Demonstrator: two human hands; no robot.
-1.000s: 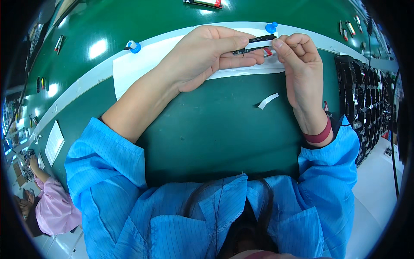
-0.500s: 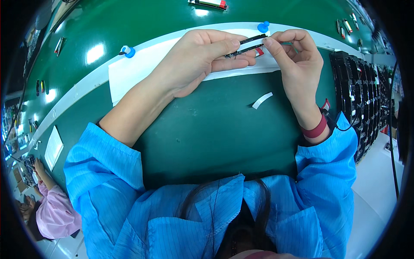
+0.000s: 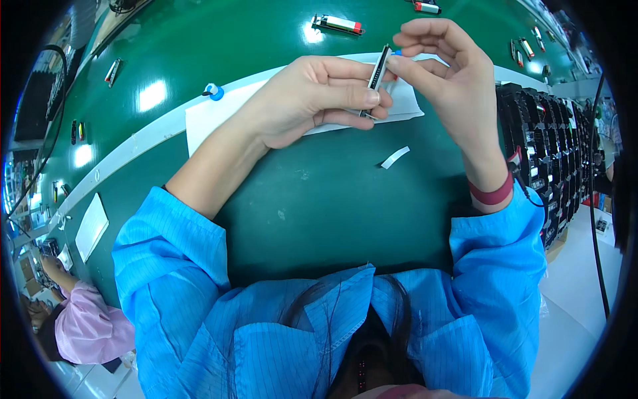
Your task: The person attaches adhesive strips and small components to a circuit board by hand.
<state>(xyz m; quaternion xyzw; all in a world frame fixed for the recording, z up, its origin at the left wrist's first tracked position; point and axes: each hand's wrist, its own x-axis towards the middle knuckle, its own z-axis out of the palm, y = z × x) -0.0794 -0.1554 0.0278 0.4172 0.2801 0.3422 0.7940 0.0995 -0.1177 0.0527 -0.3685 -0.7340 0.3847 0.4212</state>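
My left hand (image 3: 332, 90) holds a slim black-and-white strip-shaped part (image 3: 379, 68) between its thumb and fingers. The part stands nearly upright in view, its top leaning slightly right, and its lower end is partly covered by my thumb. My right hand (image 3: 442, 66) is beside the part's upper end, thumb tip at or very near its edge, with the other fingers raised and apart from the thumb. Beneath both hands lies white paper (image 3: 222, 120) on the green table. A small white strip (image 3: 395, 157) rests on the table nearer to me.
A blue pushpin-shaped piece (image 3: 213, 92) is at the paper's left. Beyond lies a white-and-red battery-like pack (image 3: 340, 25), with similar ones farther off. Stacked black trays (image 3: 541, 146) stand at the right, near a hanging black cable (image 3: 595, 233). A person in pink (image 3: 93, 326) works at far left.
The part has turned from a shallow slant to nearly upright in my left hand. My right hand's fingers have lifted and spread away from it. The view has shifted slightly.
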